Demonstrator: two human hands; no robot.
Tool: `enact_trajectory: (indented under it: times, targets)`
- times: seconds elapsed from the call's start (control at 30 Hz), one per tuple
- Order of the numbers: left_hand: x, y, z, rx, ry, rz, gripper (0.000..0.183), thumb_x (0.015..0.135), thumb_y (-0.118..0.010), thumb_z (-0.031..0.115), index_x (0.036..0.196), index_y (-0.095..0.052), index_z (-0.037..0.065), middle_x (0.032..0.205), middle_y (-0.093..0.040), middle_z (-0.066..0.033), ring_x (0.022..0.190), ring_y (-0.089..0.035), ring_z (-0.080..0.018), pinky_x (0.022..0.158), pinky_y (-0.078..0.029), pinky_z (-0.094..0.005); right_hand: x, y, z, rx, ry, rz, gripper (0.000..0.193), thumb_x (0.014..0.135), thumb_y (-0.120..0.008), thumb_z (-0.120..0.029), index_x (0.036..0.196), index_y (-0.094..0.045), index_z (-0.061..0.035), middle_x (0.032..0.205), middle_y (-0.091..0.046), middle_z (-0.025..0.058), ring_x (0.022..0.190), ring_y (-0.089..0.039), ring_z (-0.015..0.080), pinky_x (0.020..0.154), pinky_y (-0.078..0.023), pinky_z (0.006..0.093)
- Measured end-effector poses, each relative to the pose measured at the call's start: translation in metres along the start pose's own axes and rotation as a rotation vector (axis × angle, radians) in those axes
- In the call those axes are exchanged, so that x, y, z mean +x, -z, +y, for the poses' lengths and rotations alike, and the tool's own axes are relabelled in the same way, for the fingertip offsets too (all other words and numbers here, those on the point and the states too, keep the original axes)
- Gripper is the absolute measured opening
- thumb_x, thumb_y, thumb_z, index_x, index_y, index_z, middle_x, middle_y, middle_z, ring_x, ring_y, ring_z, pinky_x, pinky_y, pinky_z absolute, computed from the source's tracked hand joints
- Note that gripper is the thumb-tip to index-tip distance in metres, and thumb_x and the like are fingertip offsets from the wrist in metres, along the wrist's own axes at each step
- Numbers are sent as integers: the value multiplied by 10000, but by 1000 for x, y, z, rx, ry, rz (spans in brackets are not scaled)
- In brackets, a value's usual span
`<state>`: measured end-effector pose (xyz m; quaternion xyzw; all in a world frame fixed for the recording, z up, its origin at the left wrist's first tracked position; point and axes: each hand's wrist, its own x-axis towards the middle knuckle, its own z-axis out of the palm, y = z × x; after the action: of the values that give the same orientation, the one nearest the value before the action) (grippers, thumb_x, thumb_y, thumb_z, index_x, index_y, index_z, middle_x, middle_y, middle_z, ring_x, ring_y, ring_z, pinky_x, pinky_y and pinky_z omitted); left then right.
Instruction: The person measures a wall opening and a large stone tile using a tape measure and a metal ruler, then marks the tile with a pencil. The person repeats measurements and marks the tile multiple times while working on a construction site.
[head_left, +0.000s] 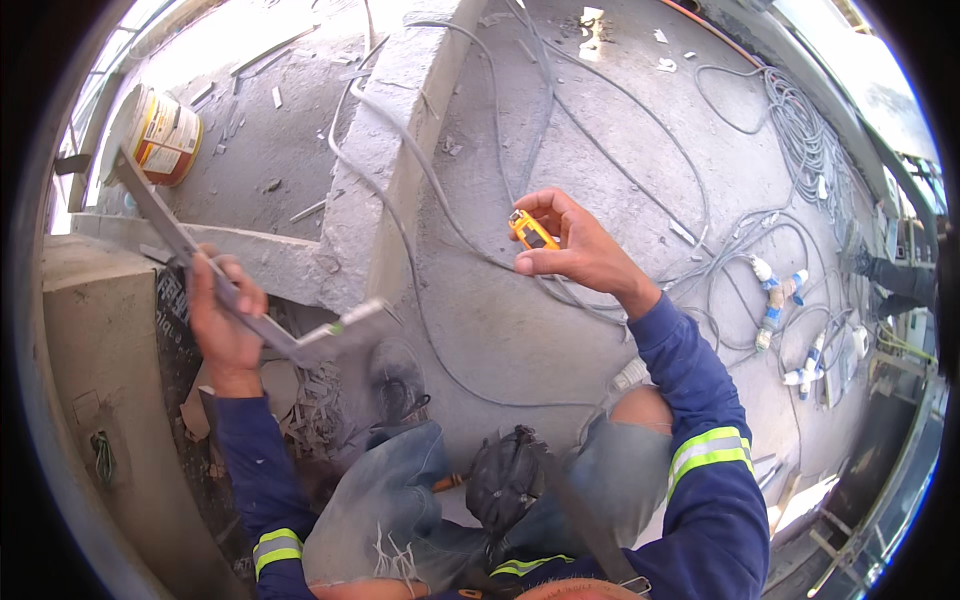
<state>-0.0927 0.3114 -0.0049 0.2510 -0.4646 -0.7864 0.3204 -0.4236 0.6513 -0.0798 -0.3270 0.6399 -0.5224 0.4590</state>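
My left hand (226, 300) is closed around the long blade of a metal carpenter's square (165, 215), slightly smeared by motion. Its long arm slants up and left, and its shorter arm points right, with a small green spot on it. In my right hand (575, 240), pinched between thumb and fingers, is a small yellow and black object (534, 232) with a metallic end; its exact kind is unclear. It is held up above the concrete floor, with grey cables running below.
A paint bucket (165, 140) lies tilted at upper left. A raised concrete ledge (370, 190) crosses ahead of me. Grey cables (800, 130) sprawl and coil on the right, near taped white pipe fittings (775, 300). Broken tile scraps (318, 410) lie beside my shoe (398, 380).
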Motion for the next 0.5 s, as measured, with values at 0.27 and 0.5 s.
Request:
enact_trajectory:
  times: [0.27, 0.5]
  targets:
    - [-52, -124, -85, 341, 507, -241, 560, 945, -887, 245, 1345, -619, -41, 1021, -748, -83, 550, -627, -93, 479, -534, -239, 13, -38, -32, -16, 139, -182, 753, 816, -985, -347, 1375, -591, -32, 1269, -677, 127, 1281, -660, 299, 1098, -511, 406]
    - [-81, -128, -100, 440, 398, -56, 565, 913, -918, 217, 1354, -623, 21, 1040, -732, -52, 636, -659, -93, 529, -546, -249, 26, -71, -29, -153, 210, -362, 841, 763, -1006, -289, 1420, -539, -51, 1275, -672, 150, 1232, -668, 286, 1065, -539, 416]
